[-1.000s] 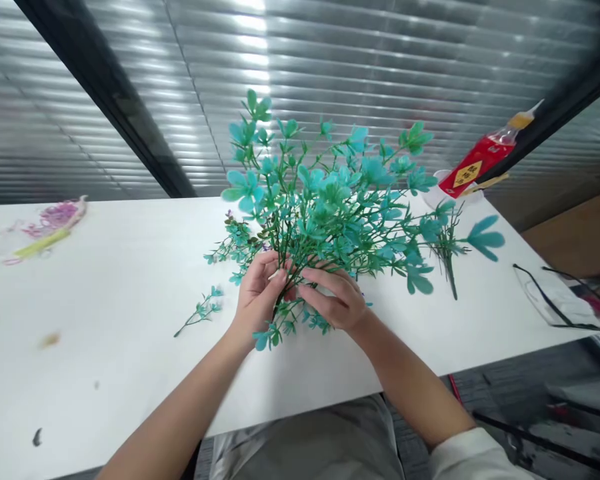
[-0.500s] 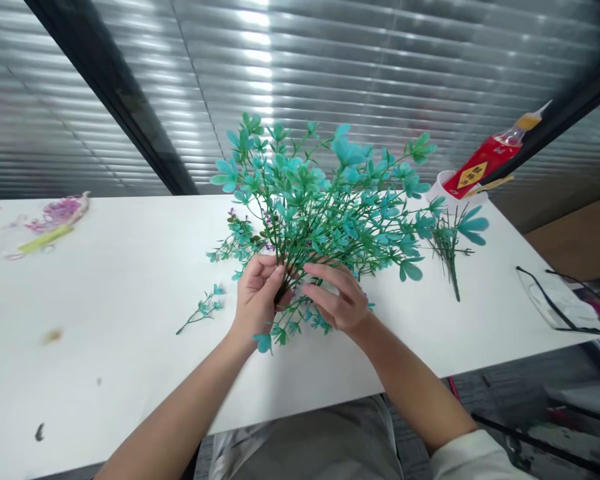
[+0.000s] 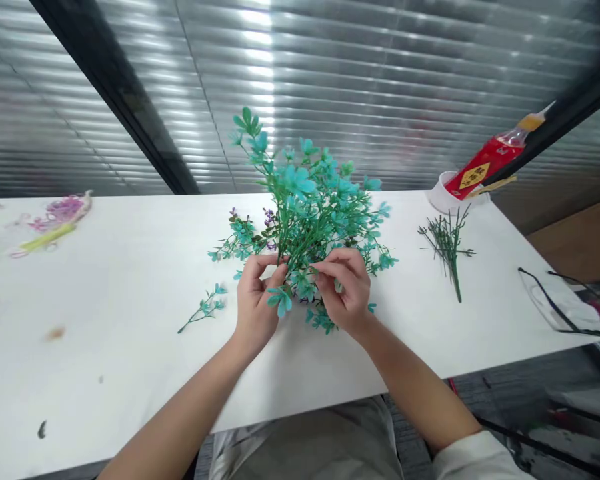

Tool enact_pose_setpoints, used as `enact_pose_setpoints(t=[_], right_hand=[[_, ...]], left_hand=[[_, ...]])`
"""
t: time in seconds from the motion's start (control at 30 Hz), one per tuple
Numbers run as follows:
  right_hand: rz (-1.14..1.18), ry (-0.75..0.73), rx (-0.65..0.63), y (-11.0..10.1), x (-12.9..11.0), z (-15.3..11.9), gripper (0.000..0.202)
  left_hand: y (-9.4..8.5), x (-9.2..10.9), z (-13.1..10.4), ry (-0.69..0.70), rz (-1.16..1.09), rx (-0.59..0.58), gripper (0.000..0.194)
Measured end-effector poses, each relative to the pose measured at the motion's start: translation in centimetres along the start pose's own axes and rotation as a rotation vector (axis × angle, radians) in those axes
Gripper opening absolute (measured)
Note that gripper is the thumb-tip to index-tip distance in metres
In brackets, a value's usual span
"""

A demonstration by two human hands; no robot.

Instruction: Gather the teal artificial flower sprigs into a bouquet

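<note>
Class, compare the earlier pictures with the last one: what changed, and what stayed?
The flower bunch looks narrower: its right-hand sprays have moved left and no longer overlap the bare stems. The right hand has curled its fingers in; whether they grip a stem is unclear. The left hand still holds the bunch. The loose sprig, bottle and glasses stayed put.

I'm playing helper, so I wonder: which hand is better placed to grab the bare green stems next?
Probably the right hand: the bare green stems lie on its side. The left hand is farther away and seems busy holding the teal flowers.
</note>
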State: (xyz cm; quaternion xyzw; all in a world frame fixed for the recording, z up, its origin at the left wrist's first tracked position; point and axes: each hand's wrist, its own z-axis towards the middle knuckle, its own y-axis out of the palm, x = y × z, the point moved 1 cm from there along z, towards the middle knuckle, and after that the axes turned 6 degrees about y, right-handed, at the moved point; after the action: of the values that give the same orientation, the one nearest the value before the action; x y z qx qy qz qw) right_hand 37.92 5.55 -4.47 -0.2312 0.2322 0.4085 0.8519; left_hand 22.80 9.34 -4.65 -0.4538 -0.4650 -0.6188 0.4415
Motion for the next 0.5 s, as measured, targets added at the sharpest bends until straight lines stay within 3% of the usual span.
enact_pose_setpoints(t=[0.13, 0.33, 0.5], right_hand=[[0.138, 0.157, -0.011, 0.4, 0.2, -0.2, 0.011], [0.452, 0.610, -0.023, 1.3, -0.2, -0.9, 0.013], [0.484, 0.752, -0.022, 1.4, -0.3, -0.6, 0.021]], left_hand=[[-0.1, -0.2, 0.0, -0.029, 0.073, -0.042, 0.025], [0.2, -0.3, -0.1, -0.050, 0.038, -0.075, 0.027], [0.6, -0.3, -0.5, -0.072, 0.005, -0.088, 0.028]])
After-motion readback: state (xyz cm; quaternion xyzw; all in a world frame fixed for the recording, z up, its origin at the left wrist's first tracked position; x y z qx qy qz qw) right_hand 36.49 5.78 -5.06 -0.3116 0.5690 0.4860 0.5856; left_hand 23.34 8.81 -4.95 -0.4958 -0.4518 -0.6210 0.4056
